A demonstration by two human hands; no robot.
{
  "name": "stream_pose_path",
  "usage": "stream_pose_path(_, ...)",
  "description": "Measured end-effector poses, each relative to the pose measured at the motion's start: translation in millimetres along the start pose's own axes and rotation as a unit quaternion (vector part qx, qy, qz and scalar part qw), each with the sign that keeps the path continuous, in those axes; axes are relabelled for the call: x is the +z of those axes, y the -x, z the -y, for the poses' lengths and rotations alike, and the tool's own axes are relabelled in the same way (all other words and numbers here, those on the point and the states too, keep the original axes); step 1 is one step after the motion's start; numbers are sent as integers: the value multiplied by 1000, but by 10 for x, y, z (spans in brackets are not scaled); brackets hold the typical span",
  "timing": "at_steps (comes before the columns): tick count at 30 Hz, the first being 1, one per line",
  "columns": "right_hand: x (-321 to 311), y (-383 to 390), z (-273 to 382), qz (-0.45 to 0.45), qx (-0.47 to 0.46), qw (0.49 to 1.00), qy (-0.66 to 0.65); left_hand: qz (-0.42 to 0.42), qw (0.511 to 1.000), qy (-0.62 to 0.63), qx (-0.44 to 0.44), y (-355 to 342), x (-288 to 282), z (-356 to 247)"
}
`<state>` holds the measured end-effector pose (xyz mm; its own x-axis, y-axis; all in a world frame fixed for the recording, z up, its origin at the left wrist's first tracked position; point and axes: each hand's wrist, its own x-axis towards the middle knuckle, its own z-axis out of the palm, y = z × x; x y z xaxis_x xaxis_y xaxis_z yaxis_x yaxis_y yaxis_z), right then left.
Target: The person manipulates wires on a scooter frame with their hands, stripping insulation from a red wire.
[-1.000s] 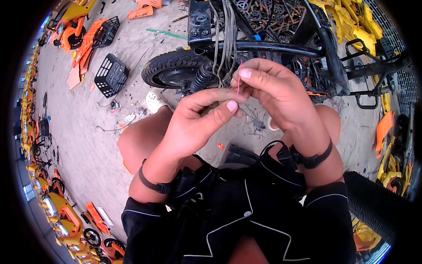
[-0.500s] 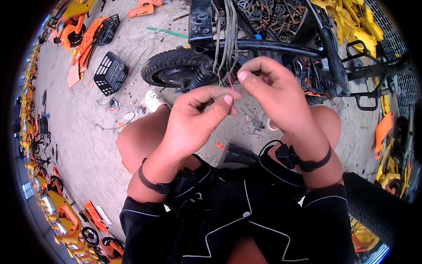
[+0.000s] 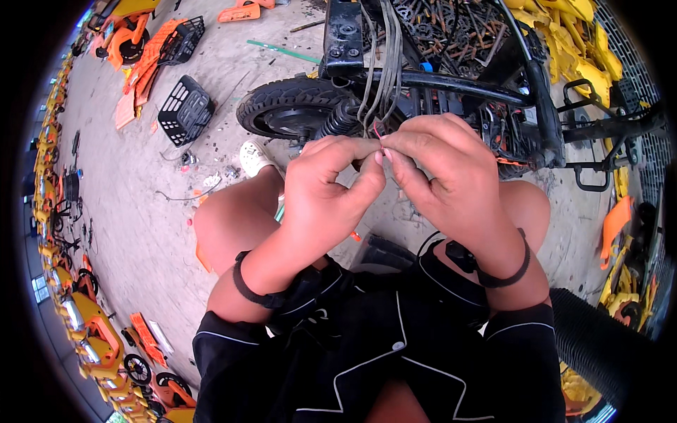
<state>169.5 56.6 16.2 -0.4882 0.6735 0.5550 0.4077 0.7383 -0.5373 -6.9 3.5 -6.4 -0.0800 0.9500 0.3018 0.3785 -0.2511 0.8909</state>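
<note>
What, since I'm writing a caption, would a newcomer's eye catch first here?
Probably the left hand and right hand, meeting at a thin pink strand just above the picture's centre. Beyond them, a black frame with a treaded tyre at its left stands out. Heaped yellow panels brighten the upper right.

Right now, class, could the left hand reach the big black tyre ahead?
Probably yes: the tyre appears just beyond the left hand, with nothing evident between, though that hand pinches at the pink wire.
</note>
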Motion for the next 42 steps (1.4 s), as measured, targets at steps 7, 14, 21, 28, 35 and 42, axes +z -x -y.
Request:
stream_pose_path(7, 7, -2, -20, 5, 8, 1000, -27, -21, 990, -94, 99, -12, 1, 64)
stream_pose_path(14, -2, 6, -8, 19, 26, 996, -80, -26, 984, -115, 133, 9, -7, 62)
stream_pose_path(21, 18, 21, 24, 14, 43, 994, -99, -25, 988, -83, 128, 18, -5, 61)
stream_pose_path(28, 41, 7, 16, 1, 46, 994, -101, -19, 990, -68, 126, 7, -23, 50)
stream_pose_path(35, 1, -20, 16, 22, 71, 989, -129, 5, 989, -72, 131, -4, -57, 22)
stream_pose_path(42, -52, -42, -46, 39, 90, 973, -209, -11, 994, -40, 101, -30, -78, 3)
